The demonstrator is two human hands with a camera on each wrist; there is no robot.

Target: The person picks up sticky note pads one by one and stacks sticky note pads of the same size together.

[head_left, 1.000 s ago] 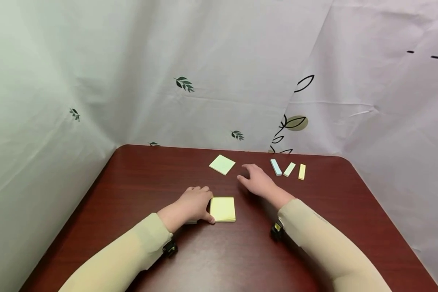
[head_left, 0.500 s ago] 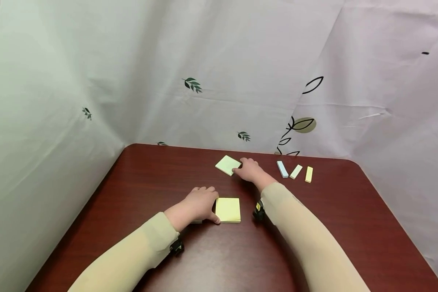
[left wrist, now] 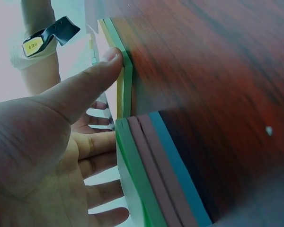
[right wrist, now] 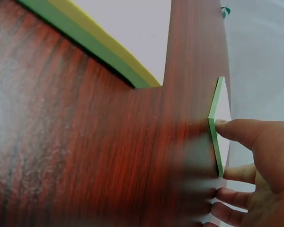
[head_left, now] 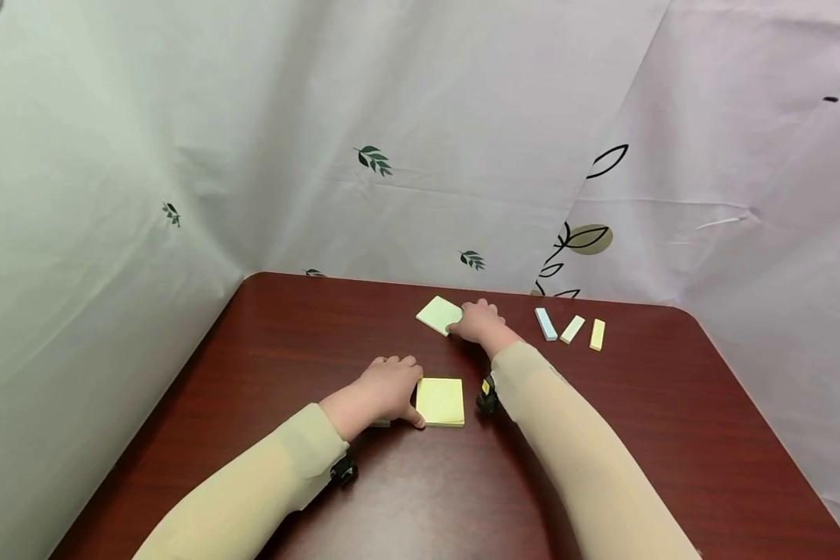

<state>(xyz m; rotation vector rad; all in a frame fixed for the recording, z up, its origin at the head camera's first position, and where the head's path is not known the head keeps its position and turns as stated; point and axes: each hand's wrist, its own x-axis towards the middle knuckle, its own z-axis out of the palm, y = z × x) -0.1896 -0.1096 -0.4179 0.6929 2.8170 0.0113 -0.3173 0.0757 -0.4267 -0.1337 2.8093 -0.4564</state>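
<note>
My left hand point(head_left: 385, 386) spans the left edge of a yellow sticky note pad point(head_left: 442, 400), thumb at its near corner and a finger by the far one. In the left wrist view a green layer lies beneath the yellow. Another stack of sticky note pads point(left wrist: 154, 175), green, pink and blue at the sides, sits under my left palm, mostly hidden in the head view. Farther back, my right hand point(head_left: 481, 321) grips the right corner of a pale green sticky note pad point(head_left: 437, 314) between thumb and fingers. That pad lies flat on the table.
Three narrow sticky note strips, one blue point(head_left: 546, 324), one pale green point(head_left: 572, 329) and one yellow point(head_left: 597, 334), lie at the back right of the dark red wooden table point(head_left: 672, 435). A white patterned curtain point(head_left: 420, 140) hangs close behind the table's back edge.
My right hand has moved left and slightly forward from bare table to the pale green pad and taken hold of its corner. The left hand stays by the yellow pad.
</note>
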